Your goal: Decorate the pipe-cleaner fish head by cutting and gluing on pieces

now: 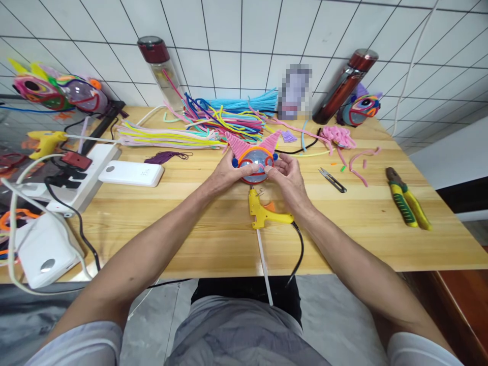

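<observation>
Between my two hands, just above the tabletop, is a clear round ball ornament trimmed with orange and red pipe cleaner, with pink pointed ears and blue pompoms at its sides. My left hand grips its left side, thumb across the front. The thumb of my right hand presses on the front of the ball near a small pink piece, and the other fingers curl at the right side. Directly below the ball lies a yellow glue gun with a long glue stick sticking out toward me.
Bundles of pipe cleaners lie at the back, near two bottles. Thread snips and pliers are at right. A power strip, a white power bank and another glue gun occupy the left. Finished-looking ornaments stand behind.
</observation>
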The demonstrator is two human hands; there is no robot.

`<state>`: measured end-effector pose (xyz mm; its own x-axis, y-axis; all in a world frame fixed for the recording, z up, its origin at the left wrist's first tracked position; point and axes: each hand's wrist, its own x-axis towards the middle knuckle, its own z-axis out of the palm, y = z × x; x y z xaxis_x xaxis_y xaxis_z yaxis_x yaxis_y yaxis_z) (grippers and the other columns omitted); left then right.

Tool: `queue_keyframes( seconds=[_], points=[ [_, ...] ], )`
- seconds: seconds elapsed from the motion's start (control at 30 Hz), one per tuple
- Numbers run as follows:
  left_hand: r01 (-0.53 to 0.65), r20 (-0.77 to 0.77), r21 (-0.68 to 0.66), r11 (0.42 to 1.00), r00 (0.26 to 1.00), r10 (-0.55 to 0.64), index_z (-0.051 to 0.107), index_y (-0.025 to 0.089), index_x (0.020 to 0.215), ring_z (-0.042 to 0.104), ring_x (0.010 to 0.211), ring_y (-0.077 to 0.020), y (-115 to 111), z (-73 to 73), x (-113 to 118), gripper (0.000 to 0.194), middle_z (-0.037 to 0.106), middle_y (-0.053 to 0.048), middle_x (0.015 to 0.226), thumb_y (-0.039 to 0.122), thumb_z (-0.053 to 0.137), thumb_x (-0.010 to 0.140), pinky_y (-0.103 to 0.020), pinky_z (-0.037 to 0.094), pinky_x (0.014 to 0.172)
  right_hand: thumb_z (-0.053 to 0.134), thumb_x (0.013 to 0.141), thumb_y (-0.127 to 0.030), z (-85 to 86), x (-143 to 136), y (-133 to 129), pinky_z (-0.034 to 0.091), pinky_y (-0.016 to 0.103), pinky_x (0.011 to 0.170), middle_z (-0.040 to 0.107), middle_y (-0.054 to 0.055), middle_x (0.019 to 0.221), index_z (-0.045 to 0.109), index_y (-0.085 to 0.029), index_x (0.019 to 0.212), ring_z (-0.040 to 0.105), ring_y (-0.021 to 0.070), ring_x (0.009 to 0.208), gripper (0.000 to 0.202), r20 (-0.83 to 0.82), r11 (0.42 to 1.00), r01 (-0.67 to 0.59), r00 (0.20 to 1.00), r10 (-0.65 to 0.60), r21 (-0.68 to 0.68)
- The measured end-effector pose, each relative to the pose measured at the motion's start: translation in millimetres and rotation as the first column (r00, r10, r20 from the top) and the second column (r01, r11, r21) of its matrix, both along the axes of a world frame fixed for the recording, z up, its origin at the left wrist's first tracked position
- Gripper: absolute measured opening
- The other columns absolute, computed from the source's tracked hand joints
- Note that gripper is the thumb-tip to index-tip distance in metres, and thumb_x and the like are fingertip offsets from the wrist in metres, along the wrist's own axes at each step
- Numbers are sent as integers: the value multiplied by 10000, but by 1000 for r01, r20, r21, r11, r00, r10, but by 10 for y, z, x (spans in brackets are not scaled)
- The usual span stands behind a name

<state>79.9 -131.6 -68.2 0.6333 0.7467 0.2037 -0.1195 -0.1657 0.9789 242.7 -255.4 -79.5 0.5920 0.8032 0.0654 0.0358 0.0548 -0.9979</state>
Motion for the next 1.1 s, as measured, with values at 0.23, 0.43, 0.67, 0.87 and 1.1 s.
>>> queue_keyframes(
  seconds=[0.23, 0.43, 0.67, 0.87, 1.1],
  points=[
    [-55, -35, 45, 997, 998, 56, 624, 217, 1229, 671, 1329, -394, -49, 61, 29, 833, 745, -124, 1335, 641, 995, 616, -505, 566, 1143, 941, 663, -634, -16, -13, 32, 595, 562, 1095, 672, 81, 1270, 544, -290, 1305, 689, 281, 1141, 830, -1, 1000, 20, 1000, -20, -5],
    [-88, -43, 66, 994, 995, 91, 618, 231, 1117, 690, 1268, -386, -20, 18, 21, 765, 757, -99, 1210, 605, 1027, 589, -491, 592, 1088, 927, 700, -612, -30, 7, 37, 586, 550, 1113, 659, 81, 1309, 567, -295, 1318, 675, 274, 1171, 782, -23, 1000, -9, 1000, 9, -5],
    [-86, -44, 42, 995, 995, 88, 587, 233, 1101, 685, 1285, -366, -16, 4, 27, 769, 743, -98, 1235, 605, 1023, 589, -453, 597, 1071, 943, 692, -611, -73, 16, 60, 606, 528, 1085, 678, 59, 1260, 579, -304, 1339, 683, 262, 1132, 804, 2, 1000, -8, 1000, 8, 9],
    [-74, -28, 43, 996, 997, 76, 597, 220, 1123, 669, 1333, -375, -30, 19, 32, 776, 734, -117, 1298, 577, 1027, 585, -461, 579, 1122, 952, 680, -601, -65, 21, 61, 600, 536, 1090, 676, 64, 1249, 573, -295, 1325, 689, 264, 1119, 808, 8, 1000, -7, 1000, 7, 11],
    [-55, -36, 3, 998, 998, 55, 598, 204, 1230, 673, 1344, -362, -53, 21, 40, 849, 716, -142, 1394, 607, 1005, 604, -460, 571, 1141, 943, 688, -596, -70, 25, 60, 590, 544, 1102, 677, 70, 1280, 569, -296, 1340, 688, 267, 1133, 810, 10, 1000, -18, 1000, 18, 8]
  ],
)
